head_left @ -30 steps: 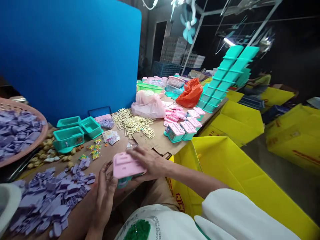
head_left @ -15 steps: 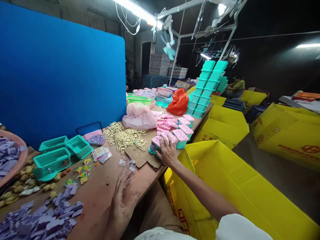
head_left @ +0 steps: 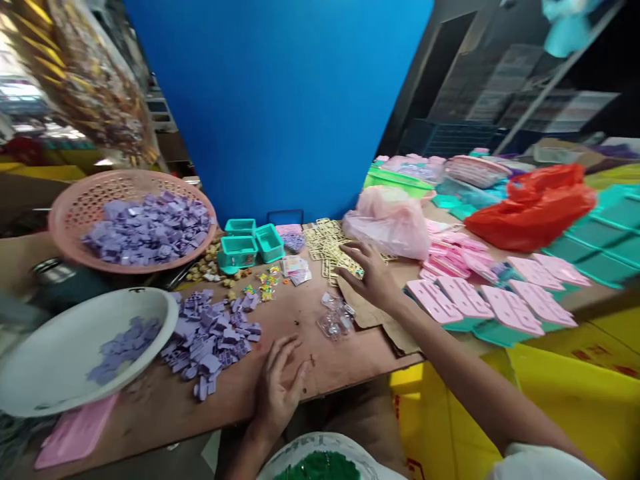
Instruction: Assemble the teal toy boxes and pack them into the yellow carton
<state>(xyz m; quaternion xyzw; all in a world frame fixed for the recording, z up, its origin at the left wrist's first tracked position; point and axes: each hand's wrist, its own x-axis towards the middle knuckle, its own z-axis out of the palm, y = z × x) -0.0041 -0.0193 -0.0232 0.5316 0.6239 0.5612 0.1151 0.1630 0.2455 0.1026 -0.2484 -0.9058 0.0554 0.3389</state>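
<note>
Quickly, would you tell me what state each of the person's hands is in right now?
Left hand: open, flat on the table, holding nothing.
Right hand: open, fingers spread over the gold frame pieces, holding nothing.

1. The brown wooden worktop (head_left: 310, 313) is carrying a loose heap of small purple plastic pieces (head_left: 210, 337) lying left of the left hand (head_left: 280, 390).
2. The round white plastic bowl (head_left: 65, 347) is sitting left of that heap, with the pink perforated basket (head_left: 85, 207) lying behind it.
3. The right hand (head_left: 370, 277) is hovering over the gold plastic frames (head_left: 327, 247), with the lidded pink-and-teal boxes (head_left: 480, 310) lying to its right.
</note>
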